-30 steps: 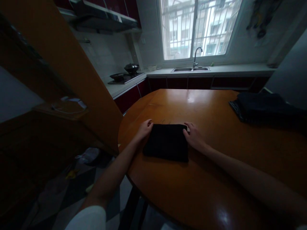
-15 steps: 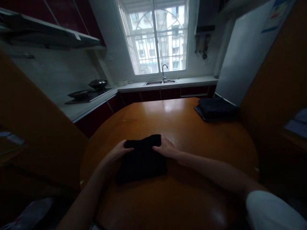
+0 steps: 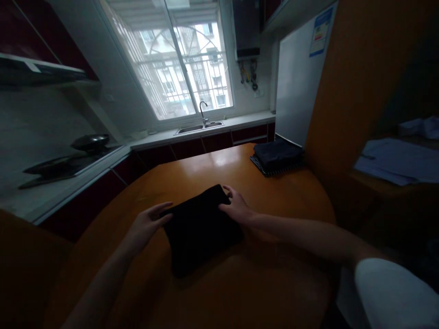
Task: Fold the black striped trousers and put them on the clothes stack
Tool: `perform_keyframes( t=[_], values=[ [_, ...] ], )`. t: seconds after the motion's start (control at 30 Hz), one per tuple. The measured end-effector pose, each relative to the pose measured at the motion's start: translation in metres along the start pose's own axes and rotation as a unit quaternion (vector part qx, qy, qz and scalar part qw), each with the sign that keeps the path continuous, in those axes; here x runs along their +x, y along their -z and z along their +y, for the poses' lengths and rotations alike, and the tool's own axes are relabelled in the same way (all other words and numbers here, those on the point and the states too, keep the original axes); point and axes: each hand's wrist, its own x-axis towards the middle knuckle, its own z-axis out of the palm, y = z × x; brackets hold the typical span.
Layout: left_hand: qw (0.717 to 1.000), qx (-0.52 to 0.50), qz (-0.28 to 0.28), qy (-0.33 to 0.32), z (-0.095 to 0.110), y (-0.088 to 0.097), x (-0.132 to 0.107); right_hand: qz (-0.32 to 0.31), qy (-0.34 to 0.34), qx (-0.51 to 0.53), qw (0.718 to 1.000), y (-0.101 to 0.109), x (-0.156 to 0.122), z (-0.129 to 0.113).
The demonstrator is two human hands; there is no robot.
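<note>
A folded black garment [image 3: 202, 230] rests on the wooden table in front of me; its dark surface hides any detail of its kind. My left hand [image 3: 146, 224] is at its far left corner, thumb over the cloth and fingers along the far edge. At the far right corner, my right hand [image 3: 236, 208] pinches the edge, with the thumb on top and the fingertips curled behind. The garment lies at a slant, its right side farther from me.
The round-edged wooden table [image 3: 192, 173] carries a stack of folded dark clothes [image 3: 277, 155] at its far right. Beyond are a counter with a sink [image 3: 195, 129] and a stove with pans [image 3: 91, 142]. Papers [image 3: 399, 160] lie on a shelf at the right.
My view has turned right and tilted. The garment has swung to a slant, its right end away from me. The fingers of my left hand have spread somewhat at its corner.
</note>
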Motion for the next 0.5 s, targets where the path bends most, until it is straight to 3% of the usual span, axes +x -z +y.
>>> perform_keyframes(
  t=[0.13,0.3,0.4,0.5],
  values=[
    [0.992,0.045,0.031,-0.117,0.053,-0.048,0.046,0.062,0.072,-0.014,0.995,0.079,0.014,0.003],
    [0.967,-0.010,0.034,-0.253,0.116,-0.133,0.104,0.163,0.148,-0.070,0.973,0.181,0.029,0.001],
    [0.952,-0.096,0.005,-0.289,0.151,-0.182,0.137,0.217,0.164,-0.115,0.955,0.239,0.045,-0.006],
    [0.936,-0.202,-0.027,-0.286,0.186,-0.223,0.181,0.260,0.168,-0.157,0.938,0.297,0.079,-0.014]
  ],
)
